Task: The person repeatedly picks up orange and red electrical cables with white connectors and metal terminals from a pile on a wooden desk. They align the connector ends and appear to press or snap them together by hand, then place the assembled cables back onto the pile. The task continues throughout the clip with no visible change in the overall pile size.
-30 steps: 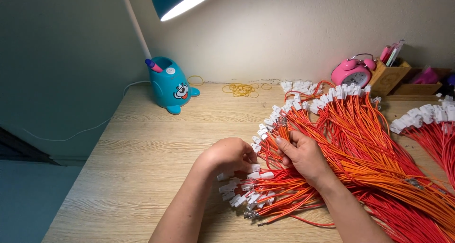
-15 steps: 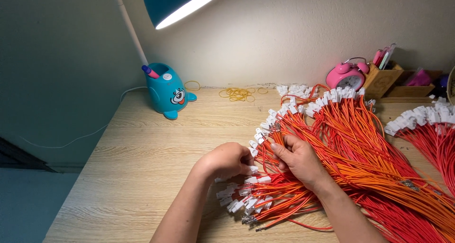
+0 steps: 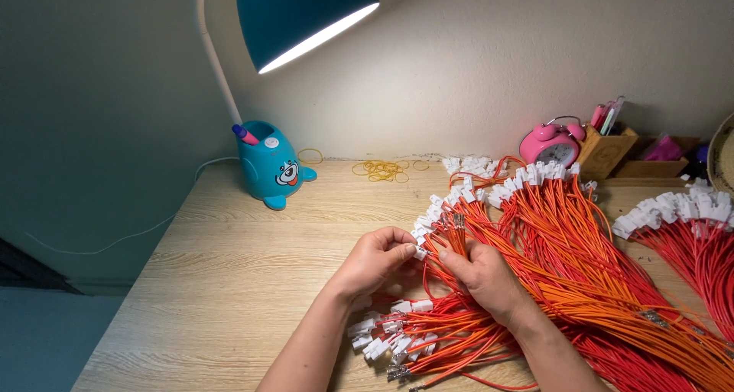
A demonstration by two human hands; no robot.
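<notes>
My left hand [image 3: 375,260] pinches a small white connector [image 3: 420,251] at the end of an orange wire. My right hand [image 3: 483,273] grips a thin bunch of orange wires [image 3: 454,241] just to the right of it, fingers curled around them. Both hands hover over a big fan of orange wires with white connectors [image 3: 581,239] spread across the wooden desk [image 3: 229,285]. A smaller pile of wires with white connectors [image 3: 413,335] lies below my hands.
A teal desk lamp [image 3: 306,17] shines from above; its teal cartoon-faced base [image 3: 271,166] stands at the back left. Yellow rubber bands [image 3: 380,169] lie by the wall. A pink alarm clock [image 3: 552,143] and wooden pen holder [image 3: 606,151] sit at the back right. Another red wire bundle [image 3: 688,231] lies far right.
Both hands have risen from the lower pile and moved slightly away from me, now holding a connector and a thin bunch of wires. The camera has tilted up.
</notes>
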